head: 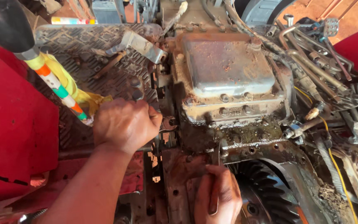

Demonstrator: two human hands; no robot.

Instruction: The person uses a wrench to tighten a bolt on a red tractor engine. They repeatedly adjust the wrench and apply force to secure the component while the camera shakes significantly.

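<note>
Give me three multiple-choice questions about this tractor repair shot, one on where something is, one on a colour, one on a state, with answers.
1. Where is the left hand?
A. On the gear
B. By the wrench, left of the housing
C. On the pedals

2. What colour is the body panel on the left?
A. Red
B. Blue
C. White

3. What state is the cover on the housing in?
A. Freshly painted
B. Removed
C. Rusty and grimy, bolted on

Answers:
1 B: the closed left hand sits at the wrench beside the housing.
2 A: the panel is plainly red.
3 C: rust and dirt cover it, and bolts line its edge.

The right hand holds a thin tool near the exposed gear.
</note>
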